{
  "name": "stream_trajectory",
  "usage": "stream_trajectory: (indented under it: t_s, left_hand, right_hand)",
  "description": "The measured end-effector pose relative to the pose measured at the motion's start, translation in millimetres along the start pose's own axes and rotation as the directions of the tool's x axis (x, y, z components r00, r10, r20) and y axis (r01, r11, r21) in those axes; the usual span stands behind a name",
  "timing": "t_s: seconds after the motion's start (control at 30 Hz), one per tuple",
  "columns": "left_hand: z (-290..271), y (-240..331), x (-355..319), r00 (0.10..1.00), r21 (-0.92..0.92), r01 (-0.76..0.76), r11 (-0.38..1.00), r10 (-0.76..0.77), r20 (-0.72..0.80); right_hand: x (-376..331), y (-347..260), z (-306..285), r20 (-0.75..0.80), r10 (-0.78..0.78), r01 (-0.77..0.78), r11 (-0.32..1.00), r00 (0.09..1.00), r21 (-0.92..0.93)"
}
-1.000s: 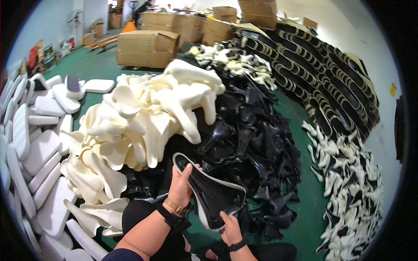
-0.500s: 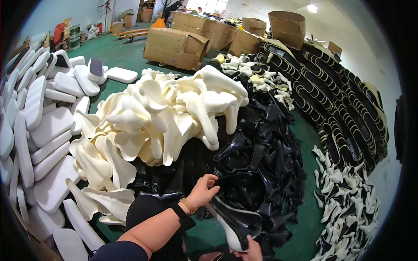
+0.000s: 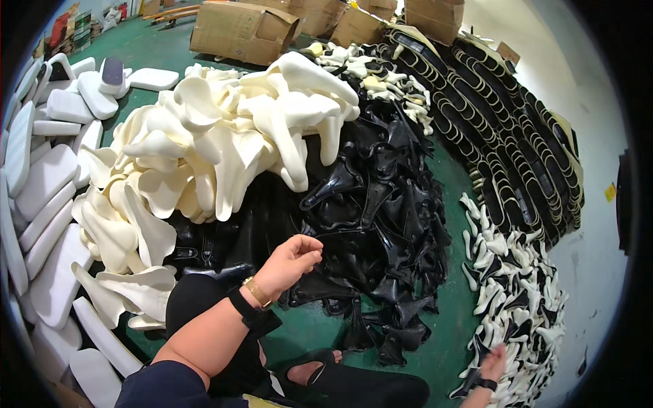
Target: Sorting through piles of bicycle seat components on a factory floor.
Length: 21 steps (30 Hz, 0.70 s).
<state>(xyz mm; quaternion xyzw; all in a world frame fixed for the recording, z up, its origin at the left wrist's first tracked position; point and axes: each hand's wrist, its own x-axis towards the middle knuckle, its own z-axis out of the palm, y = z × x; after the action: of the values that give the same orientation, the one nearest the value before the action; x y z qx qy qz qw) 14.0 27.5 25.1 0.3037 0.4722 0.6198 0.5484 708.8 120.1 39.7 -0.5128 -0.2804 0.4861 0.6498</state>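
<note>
My left hand (image 3: 289, 262) hovers over the near edge of a heap of glossy black saddle-shaped covers (image 3: 381, 204). Its thumb and fingers are drawn together, and nothing shows between them. Far out at the lower right, my right hand (image 3: 493, 365) reaches to a spread of white-and-black saddle-shaped pieces (image 3: 520, 299). Dark and white pieces lie right against that hand. Its fingers are blurred, so I cannot tell whether it still grips one.
Cream saddle-shaped foam pads (image 3: 231, 136) are heaped beyond the black covers. White padded slabs (image 3: 51, 180) crowd the left. Stacked black pieces with pale rims (image 3: 490, 129) stand at the right before the wall. Cardboard boxes (image 3: 238, 32) line the back of the green floor (image 3: 326, 333).
My right hand has swung from beside the black heap, where it held a white-and-black saddle-shaped piece, out to the spread at right. My left thumb and fingers have closed together. The view has shifted.
</note>
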Motion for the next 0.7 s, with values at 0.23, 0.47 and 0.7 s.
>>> stream_trajectory:
  t_s: [0.23, 0.47, 0.7]
  left_hand:
    - [-92, 92, -64, 0.906, -0.387, -0.424, 0.819, 0.375, -0.199]
    - [-241, 32, -144, 0.652, 0.252, -0.087, 0.964, 0.246, -0.717]
    - [-337, -183, -249, 0.031, 0.324, 0.624, 0.711, 0.392, -0.919]
  right_hand:
    - [-60, 195, 225, 0.145, 0.501, -0.375, 0.782, 0.853, -0.497]
    - [-102, 387, 288, 0.088, 0.744, -0.444, 0.484, 0.662, -0.754]
    - [-114, 480, 312, -0.012, 0.828, -0.557, 0.366, 0.561, -0.746]
